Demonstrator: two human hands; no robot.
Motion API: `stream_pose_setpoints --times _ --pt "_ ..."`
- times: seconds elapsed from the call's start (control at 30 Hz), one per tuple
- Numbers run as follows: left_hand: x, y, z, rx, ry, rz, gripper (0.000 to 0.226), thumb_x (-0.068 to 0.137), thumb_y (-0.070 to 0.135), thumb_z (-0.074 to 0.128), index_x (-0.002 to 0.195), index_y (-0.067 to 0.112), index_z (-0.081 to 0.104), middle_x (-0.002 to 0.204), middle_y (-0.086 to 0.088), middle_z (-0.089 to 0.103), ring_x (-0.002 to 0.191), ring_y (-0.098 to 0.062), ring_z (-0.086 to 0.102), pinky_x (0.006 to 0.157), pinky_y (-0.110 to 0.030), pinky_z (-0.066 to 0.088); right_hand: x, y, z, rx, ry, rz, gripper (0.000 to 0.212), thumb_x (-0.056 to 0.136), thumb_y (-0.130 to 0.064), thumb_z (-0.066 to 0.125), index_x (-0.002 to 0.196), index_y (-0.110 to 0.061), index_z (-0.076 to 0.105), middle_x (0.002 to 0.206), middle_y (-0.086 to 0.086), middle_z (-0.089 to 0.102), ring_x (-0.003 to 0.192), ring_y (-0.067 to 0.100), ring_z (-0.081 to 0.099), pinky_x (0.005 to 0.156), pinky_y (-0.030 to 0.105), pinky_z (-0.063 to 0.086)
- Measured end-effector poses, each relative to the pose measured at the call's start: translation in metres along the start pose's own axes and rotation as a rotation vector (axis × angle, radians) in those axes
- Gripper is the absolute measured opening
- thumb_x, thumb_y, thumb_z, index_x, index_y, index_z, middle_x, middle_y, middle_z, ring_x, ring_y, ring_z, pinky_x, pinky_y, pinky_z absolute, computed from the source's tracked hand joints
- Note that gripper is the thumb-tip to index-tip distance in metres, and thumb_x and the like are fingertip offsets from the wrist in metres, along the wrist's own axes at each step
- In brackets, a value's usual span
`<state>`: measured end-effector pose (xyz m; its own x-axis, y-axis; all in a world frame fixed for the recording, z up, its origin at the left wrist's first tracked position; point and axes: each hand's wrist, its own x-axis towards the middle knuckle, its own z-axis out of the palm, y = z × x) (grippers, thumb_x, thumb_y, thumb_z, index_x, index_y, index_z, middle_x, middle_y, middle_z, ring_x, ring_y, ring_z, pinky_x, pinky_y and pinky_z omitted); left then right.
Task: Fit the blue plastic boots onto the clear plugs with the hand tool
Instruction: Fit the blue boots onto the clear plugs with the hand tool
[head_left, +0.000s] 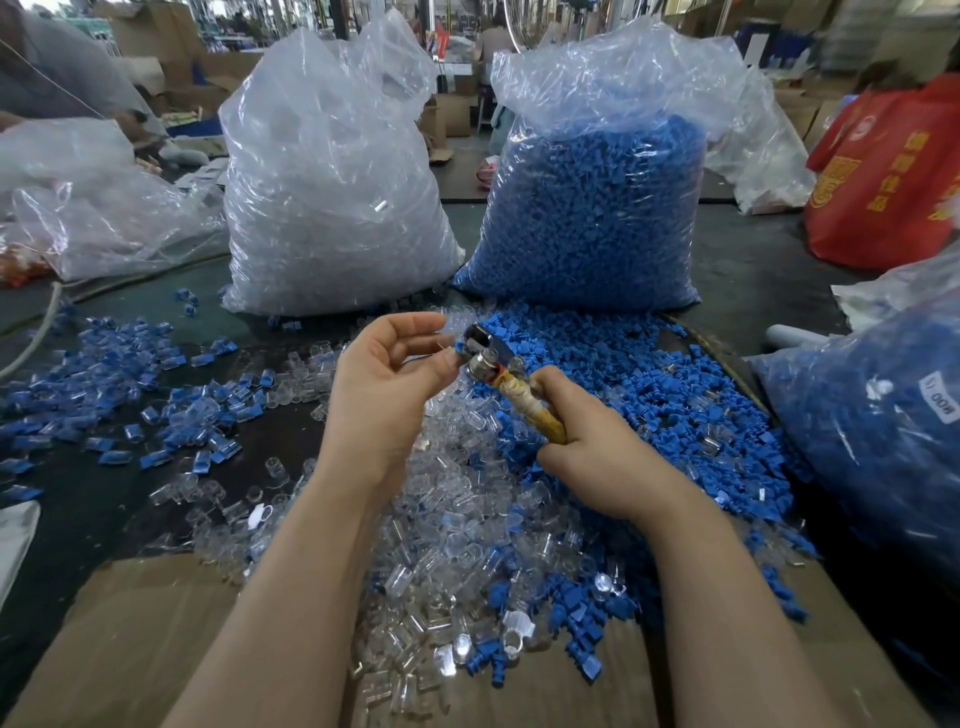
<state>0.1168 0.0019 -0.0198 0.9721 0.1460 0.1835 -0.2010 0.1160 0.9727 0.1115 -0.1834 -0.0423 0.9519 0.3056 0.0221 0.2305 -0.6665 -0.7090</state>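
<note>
Here, loose clear plugs are lying heaped on the tabltop's cardboard sheet. Above them, the right hand is gripping the hand tool by its taped handle, while the left hand is pinching a blue boot against the tool's metal head. Behind, bags of clear plugs and blue boots are standing side by side.

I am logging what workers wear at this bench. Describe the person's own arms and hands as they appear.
Both forearms are bare as far as the frame shows: no sleeves or cuffs come into view. The left hand and right hand wear no gloves. No rings, watch, bracelets or tape are visible on either. Fingernails that show look short and unpainted.
</note>
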Motion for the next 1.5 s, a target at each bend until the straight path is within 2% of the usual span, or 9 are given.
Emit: stream_pose_setpoints --times 0.13,0.3,0.47,0.63,0.8,0.97,1.07,1.27,1.5 --pt "0.0 0.001 -0.001 0.022 -0.009 0.006 0.027 0.083 -0.005 0.069 0.101 0.014 0.065 0.093 -0.005 0.071 0.089 -0.016 0.067 0.092 -0.037 0.057 -0.001 -0.002 0.0 -0.03 0.001 0.005 0.039 0.086 -0.007 0.053 0.093 -0.039 0.033 0.082 -0.001 0.044 0.064 0.02 0.042 0.057 0.034 0.034" --pt "0.0 0.001 0.0 0.037 -0.011 0.008 0.027 0.084 -0.005 0.07 0.101 0.015 0.065 0.092 -0.005 0.07 0.083 -0.012 0.067 0.088 -0.033 0.057 -0.002 -0.001 -0.001 -0.047 0.055 0.023 0.037 0.082 -0.005 0.052 0.091 -0.04 0.04 0.078 0.003 0.052 0.063 0.024 0.049 0.056 0.038 0.041" --pt "0.0 0.002 -0.002 -0.003 -0.006 0.006 0.026 0.082 -0.002 0.071 0.1 0.016 0.066 0.09 -0.005 0.069 0.087 -0.016 0.066 0.085 -0.03 0.057 -0.001 -0.003 0.0 -0.093 0.146 0.018 0.035 0.079 -0.004 0.05 0.088 -0.038 0.045 0.075 0.002 0.055 0.063 0.026 0.051 0.056 0.043 0.047" --pt "0.001 0.005 -0.004 -0.047 -0.008 -0.015 0.026 0.082 -0.001 0.07 0.102 0.015 0.065 0.093 -0.007 0.069 0.087 -0.016 0.066 0.083 -0.026 0.058 -0.001 -0.003 0.002 -0.095 0.091 0.003 0.032 0.082 -0.007 0.052 0.085 -0.036 0.039 0.071 0.002 0.046 0.057 0.022 0.041 0.054 0.036 0.033" --pt "0.001 0.007 -0.006 -0.029 -0.027 -0.028 0.027 0.082 -0.002 0.07 0.104 0.014 0.065 0.093 -0.004 0.071 0.087 -0.014 0.068 0.084 -0.027 0.058 -0.002 -0.003 0.0 0.057 0.04 0.001 0.03 0.083 -0.005 0.053 0.093 -0.031 0.04 0.075 0.001 0.041 0.057 0.019 0.038 0.054 0.034 0.033" --pt "0.001 0.007 -0.006 0.032 -0.047 -0.017 0.028 0.085 -0.005 0.068 0.106 0.013 0.064 0.095 -0.007 0.072 0.087 -0.016 0.069 0.084 -0.027 0.058 -0.002 -0.005 -0.002 0.043 0.018 -0.007 0.036 0.083 -0.002 0.056 0.092 -0.034 0.04 0.08 -0.003 0.041 0.066 0.018 0.039 0.071 0.035 0.031" --pt "0.002 0.008 -0.01 0.071 -0.056 -0.016 0.028 0.086 -0.006 0.067 0.106 0.013 0.064 0.093 -0.006 0.073 0.086 -0.016 0.07 0.081 -0.025 0.057 -0.002 -0.007 -0.002 -0.008 0.008 -0.003 0.038 0.084 -0.004 0.057 0.095 -0.035 0.038 0.082 -0.005 0.039 0.069 0.013 0.038 0.076 0.035 0.027" --pt "0.003 0.008 -0.014 0.172 -0.056 0.022 0.029 0.085 -0.005 0.069 0.103 0.018 0.066 0.088 0.0 0.075 0.08 -0.009 0.071 0.074 -0.021 0.055 -0.003 -0.01 0.0 -0.093 0.0 0.001 0.037 0.084 -0.006 0.056 0.1 -0.033 0.036 0.084 -0.002 0.04 0.071 0.012 0.036 0.073 0.034 0.024" --pt "0.002 0.007 -0.012 0.209 -0.04 0.054 0.03 0.083 -0.004 0.071 0.101 0.02 0.067 0.085 0.005 0.075 0.078 -0.005 0.07 0.071 -0.016 0.053 -0.002 -0.008 0.0 -0.086 -0.027 0.008 0.04 0.085 -0.009 0.055 0.094 -0.039 0.03 0.082 -0.001 0.042 0.069 0.018 0.038 0.06 0.032 0.024"
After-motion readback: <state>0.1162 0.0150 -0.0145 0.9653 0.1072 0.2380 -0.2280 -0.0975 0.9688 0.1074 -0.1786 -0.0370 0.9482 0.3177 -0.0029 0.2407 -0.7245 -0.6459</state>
